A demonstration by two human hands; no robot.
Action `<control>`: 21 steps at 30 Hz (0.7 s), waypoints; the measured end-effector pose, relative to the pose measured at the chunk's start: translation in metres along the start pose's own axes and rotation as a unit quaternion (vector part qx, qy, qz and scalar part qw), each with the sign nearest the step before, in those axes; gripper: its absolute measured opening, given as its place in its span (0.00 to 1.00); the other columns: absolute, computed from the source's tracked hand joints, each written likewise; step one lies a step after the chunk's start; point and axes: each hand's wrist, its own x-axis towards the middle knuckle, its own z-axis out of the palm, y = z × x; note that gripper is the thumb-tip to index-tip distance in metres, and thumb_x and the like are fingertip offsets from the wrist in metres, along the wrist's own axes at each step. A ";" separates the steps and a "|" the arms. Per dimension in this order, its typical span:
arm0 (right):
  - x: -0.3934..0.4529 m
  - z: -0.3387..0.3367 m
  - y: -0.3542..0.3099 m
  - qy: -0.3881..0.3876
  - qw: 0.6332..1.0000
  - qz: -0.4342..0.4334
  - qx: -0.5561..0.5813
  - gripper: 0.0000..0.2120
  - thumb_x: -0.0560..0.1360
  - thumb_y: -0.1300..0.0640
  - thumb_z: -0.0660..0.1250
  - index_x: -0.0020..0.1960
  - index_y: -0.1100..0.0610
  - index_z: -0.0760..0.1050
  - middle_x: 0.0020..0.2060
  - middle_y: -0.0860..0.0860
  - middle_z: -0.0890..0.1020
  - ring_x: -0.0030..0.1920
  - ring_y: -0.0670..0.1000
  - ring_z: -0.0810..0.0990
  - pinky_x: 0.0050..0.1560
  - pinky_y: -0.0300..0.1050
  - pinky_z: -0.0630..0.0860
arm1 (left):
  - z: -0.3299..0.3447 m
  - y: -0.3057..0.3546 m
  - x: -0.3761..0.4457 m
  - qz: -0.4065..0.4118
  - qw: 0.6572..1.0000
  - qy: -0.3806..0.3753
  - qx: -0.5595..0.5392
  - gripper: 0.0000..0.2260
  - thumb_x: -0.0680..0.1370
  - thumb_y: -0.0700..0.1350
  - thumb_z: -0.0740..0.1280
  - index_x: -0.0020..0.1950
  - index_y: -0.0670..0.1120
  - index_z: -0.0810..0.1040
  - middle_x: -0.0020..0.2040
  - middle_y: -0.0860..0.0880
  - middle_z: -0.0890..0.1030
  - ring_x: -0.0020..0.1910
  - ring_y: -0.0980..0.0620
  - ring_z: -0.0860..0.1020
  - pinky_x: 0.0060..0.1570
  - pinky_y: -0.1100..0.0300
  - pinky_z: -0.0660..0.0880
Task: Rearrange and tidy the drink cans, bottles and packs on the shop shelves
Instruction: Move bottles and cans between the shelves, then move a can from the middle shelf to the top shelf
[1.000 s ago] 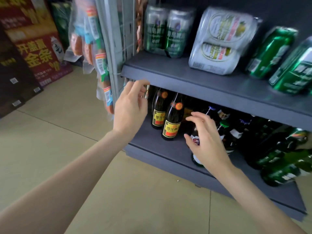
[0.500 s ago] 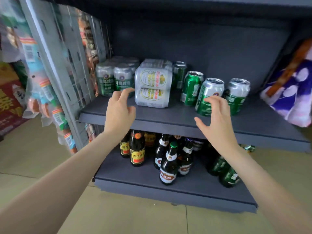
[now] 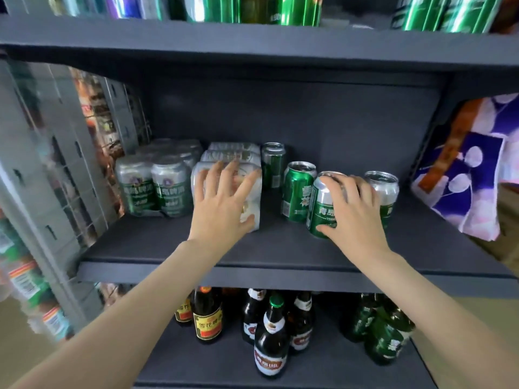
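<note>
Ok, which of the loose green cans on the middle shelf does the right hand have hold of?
The front green can, second from the right in the loose row. The right hand wraps it; its neighbours on each side stand untouched.

Grey middle shelf (image 3: 174,248): shrink-wrapped green can pack (image 3: 154,186) left, white wrapped can pack (image 3: 247,169) beside it, loose green cans (image 3: 297,192) right. Dark glass bottles (image 3: 271,341) on shelf below.
</note>
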 end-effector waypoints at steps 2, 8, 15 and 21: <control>0.003 -0.003 -0.002 -0.022 1.000 0.007 -0.011 0.46 0.53 0.52 0.82 0.66 0.55 0.64 0.59 0.56 0.73 0.61 0.61 0.67 0.62 0.60 0.65 | 0.007 -0.001 -0.002 -0.006 1.000 0.027 -0.012 0.35 0.63 0.50 0.74 0.69 0.51 0.68 0.67 0.41 0.70 0.66 0.37 0.66 0.67 0.43 0.54; 0.004 -0.064 -0.014 -0.122 0.991 0.047 -0.004 0.48 0.54 0.55 0.82 0.69 0.54 0.61 0.67 0.56 0.67 0.66 0.63 0.65 0.65 0.65 0.63 | -0.030 0.007 0.004 -0.011 0.997 -0.075 -0.017 0.40 0.60 0.48 0.77 0.70 0.49 0.65 0.67 0.38 0.70 0.66 0.37 0.63 0.65 0.41 0.56; 0.013 -0.210 0.000 -0.099 0.994 0.017 0.036 0.40 0.60 0.56 0.78 0.67 0.56 0.64 0.62 0.59 0.67 0.60 0.59 0.69 0.62 0.63 0.69 | -0.164 0.014 0.006 0.049 0.984 -0.024 -0.172 0.23 0.66 0.39 0.62 0.61 0.47 0.67 0.57 0.43 0.68 0.49 0.44 0.68 0.51 0.50 0.63; 0.080 -0.282 0.027 -0.089 0.992 0.053 0.067 0.32 0.65 0.56 0.75 0.65 0.56 0.65 0.62 0.57 0.68 0.56 0.60 0.71 0.57 0.56 0.68 | -0.240 0.019 0.067 0.004 0.975 0.003 -0.221 0.18 0.70 0.41 0.55 0.59 0.48 0.67 0.57 0.45 0.67 0.47 0.45 0.67 0.48 0.52 0.62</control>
